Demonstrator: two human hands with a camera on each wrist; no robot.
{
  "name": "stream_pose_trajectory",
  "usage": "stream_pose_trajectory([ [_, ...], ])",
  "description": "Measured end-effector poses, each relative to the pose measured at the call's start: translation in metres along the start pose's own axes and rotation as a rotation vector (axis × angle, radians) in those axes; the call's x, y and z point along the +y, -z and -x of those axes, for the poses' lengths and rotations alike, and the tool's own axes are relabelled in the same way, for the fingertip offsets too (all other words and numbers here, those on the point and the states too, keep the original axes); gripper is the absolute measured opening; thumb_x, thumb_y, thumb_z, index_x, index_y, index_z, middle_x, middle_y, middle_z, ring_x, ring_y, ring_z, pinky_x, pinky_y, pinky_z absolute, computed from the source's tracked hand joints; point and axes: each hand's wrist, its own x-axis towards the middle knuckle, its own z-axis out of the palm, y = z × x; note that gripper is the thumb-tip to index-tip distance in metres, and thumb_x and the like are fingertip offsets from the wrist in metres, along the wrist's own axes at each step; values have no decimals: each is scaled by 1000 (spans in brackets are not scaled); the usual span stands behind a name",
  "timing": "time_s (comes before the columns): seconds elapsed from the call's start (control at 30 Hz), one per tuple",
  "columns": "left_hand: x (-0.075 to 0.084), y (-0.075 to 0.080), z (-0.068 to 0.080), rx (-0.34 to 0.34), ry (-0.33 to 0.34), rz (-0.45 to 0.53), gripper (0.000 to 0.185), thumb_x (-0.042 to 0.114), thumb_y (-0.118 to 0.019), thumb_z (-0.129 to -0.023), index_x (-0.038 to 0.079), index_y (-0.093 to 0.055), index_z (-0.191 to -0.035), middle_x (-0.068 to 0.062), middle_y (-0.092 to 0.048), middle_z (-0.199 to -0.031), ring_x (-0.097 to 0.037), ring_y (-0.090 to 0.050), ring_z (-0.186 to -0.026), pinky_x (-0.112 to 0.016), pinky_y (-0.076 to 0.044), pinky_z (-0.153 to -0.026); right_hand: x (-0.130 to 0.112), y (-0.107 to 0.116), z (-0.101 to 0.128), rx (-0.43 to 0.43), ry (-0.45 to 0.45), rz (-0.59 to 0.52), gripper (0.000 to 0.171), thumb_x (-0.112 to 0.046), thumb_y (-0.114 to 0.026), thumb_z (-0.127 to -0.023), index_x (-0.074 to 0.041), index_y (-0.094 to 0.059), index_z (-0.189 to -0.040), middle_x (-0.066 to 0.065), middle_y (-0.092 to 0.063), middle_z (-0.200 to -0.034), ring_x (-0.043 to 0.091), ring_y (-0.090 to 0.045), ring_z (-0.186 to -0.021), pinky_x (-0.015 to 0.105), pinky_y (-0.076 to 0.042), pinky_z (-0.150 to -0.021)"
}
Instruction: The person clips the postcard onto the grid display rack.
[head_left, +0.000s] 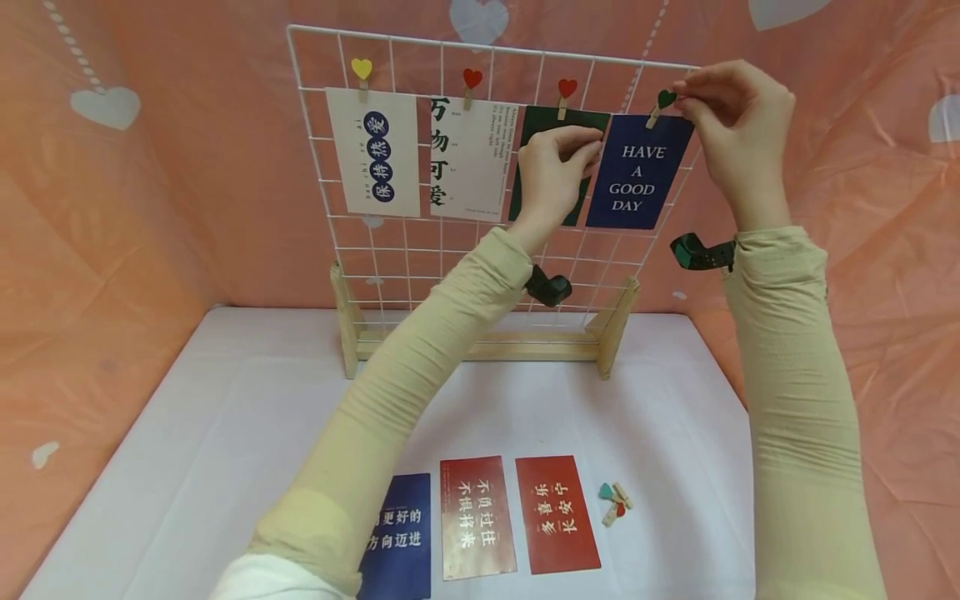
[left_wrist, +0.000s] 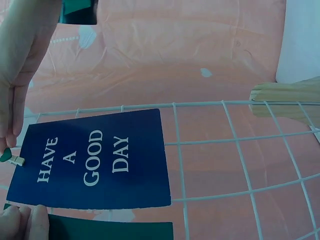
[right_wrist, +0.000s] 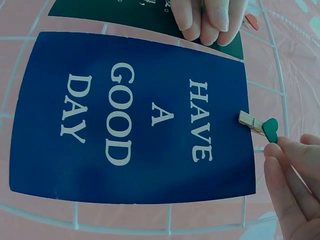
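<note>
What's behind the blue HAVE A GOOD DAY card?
Around the edges of the blue card, a white wire grid shows, with pink cloth beyond. Whatever is directly behind the card is covered, and its back side can't be seen.

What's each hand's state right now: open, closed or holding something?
Left hand: open, loosely bent before the green card, holding nothing visible.
Right hand: at the green heart clip; cannot tell whether it pinches it.
</note>
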Motion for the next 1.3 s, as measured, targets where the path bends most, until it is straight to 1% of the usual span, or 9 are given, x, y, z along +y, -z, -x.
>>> stream_pose_trajectory([
  [0.17, -3, 6, 2, -31, 38, 105, 17, 4, -64, -90, -1, -71, -105, -8, -71, -93, -11, -67, -80, -16, -53, -72, 0, -1, 5, 11, 18, 9, 18, -3, -62, -91, -1, -69, -107, 9, -70, -103, 12, -67, -88, 23, -52, -84],
  [0.37, -11, 15, 7, -46, 74, 188, 18, 2, -63, -89, -4, -70, -106, -12, -70, -94, -17, -67, -80, -19, -55, -73, -4, -4, 15, 48, 25, -51, 18, 0, -60, -91, 0, -70, -107, 12, -70, -103, 15, -68, -89, 25, -53, -82],
  [0.5, -19, 22, 11, -53, 123, 243, 21, -1, -63, -88, -7, -68, -107, -16, -69, -96, -25, -67, -82, -24, -56, -73, -3, -4, 22, 59, 10, -81, 18, 1, -59, -92, -1, -70, -107, 13, -70, -103, 17, -67, -90, 25, -53, -82],
  [0.6, -23, 29, 18, -75, 158, 267, 22, -1, -64, -88, -8, -68, -109, -18, -69, -98, -26, -68, -84, -26, -57, -74, -1, -4, 30, 52, -16, -97, 19, 1, -59, -92, -1, -69, -107, 14, -69, -103, 17, -66, -90, 25, -53, -82],
  [0.8, -32, 50, 42, -144, 140, 257, 23, 1, -65, -89, -7, -67, -110, -18, -69, -98, -29, -68, -86, -31, -57, -77, 11, -4, 51, 0, -32, -65, 21, -2, -59, -93, 0, -67, -112, 13, -69, -106, 16, -66, -93, 25, -53, -84],
  [0.9, -39, 65, 53, -172, 151, 236, 24, 3, -65, -90, -6, -66, -112, -16, -68, -100, -32, -66, -92, -34, -56, -81, 23, -3, 63, -45, -46, -46, 23, -4, -59, -94, 1, -65, -116, 13, -68, -108, 14, -66, -95, 23, -52, -84],
  [1.07, -53, 92, 65, -177, 204, 234, 27, 5, -65, -90, -5, -64, -116, -15, -66, -106, -36, -63, -99, -37, -55, -84, 43, -1, 87, -116, -92, -29, 27, -5, -58, -95, 1, -62, -121, 12, -68, -111, 11, -65, -97, 20, -52, -84],
  [1.13, -57, 102, 68, -180, 230, 221, 29, 5, -65, -90, -4, -64, -118, -16, -66, -109, -35, -63, -101, -38, -54, -86, 47, 0, 98, -136, -97, -28, 28, -4, -57, -95, 3, -61, -122, 12, -67, -111, 11, -65, -96, 20, -52, -84],
  [1.3, -58, 124, 82, -229, 300, 160, 33, 11, -66, -91, 2, -63, -123, -11, -65, -115, -33, -60, -108, -41, -52, -90, 43, 1, 123, -182, -120, -46, 29, -1, -55, -96, 8, -56, -124, 16, -66, -112, 10, -65, -96, 21, -51, -85],
])
